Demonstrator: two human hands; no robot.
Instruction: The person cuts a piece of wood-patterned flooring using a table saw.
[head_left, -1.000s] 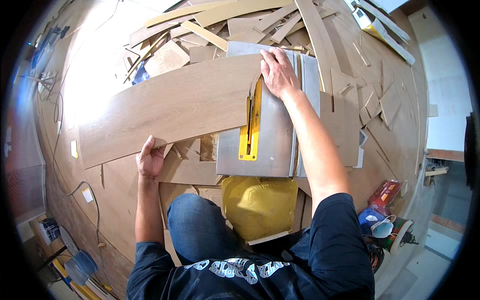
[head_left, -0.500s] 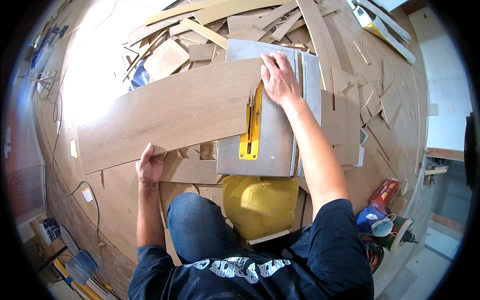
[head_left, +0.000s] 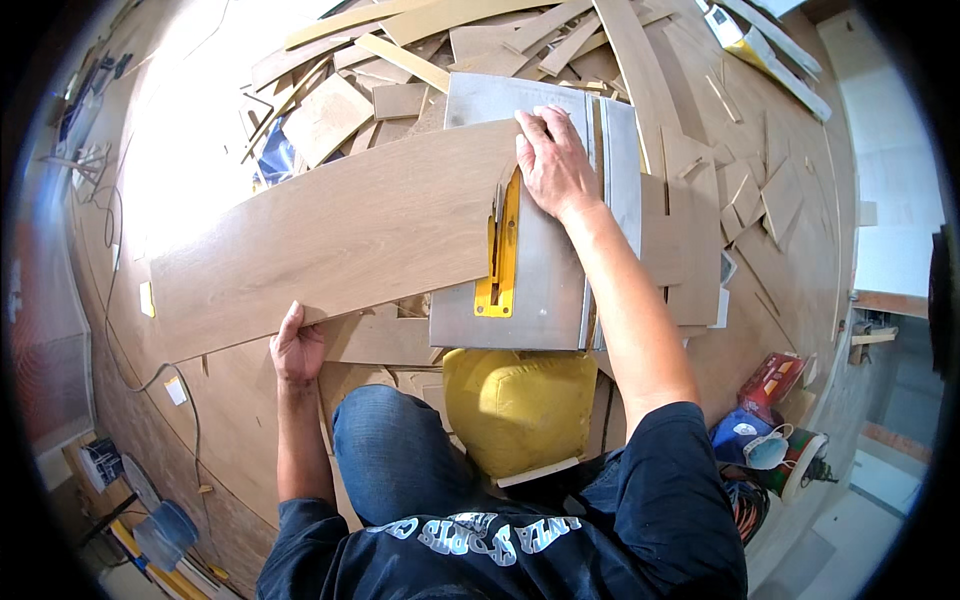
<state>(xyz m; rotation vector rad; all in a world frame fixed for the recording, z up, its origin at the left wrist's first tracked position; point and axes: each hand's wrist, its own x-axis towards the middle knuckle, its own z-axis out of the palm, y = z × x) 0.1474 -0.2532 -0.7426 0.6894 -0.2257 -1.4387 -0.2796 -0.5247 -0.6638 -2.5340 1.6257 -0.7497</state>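
Note:
A long wood-look flooring plank point(head_left: 340, 240) slants across the left part of a grey metal table saw top point(head_left: 550, 270) and reaches out past it to the left. My left hand point(head_left: 298, 347) grips its near edge, thumb on top and fingers underneath. At the far right corner, my right hand point(head_left: 556, 165) has its fingertips closed over the plank's end, with the wrist above the saw top. The plank's right end lies against the yellow blade insert point(head_left: 508, 255), where a dark blade or guard piece stands up in the slot.
Several offcuts point(head_left: 330, 115) lie heaped beyond the saw, with more scraps point(head_left: 745, 200) on the right. A yellow padded thing point(head_left: 520, 410) sits between my knees and the saw. A cable point(head_left: 195, 440) snakes over the floor at left. A red box point(head_left: 772, 385) stands at lower right.
The plank has slid slightly toward me along the saw's insert, both hands keeping hold of it. The whole view has shifted a little.

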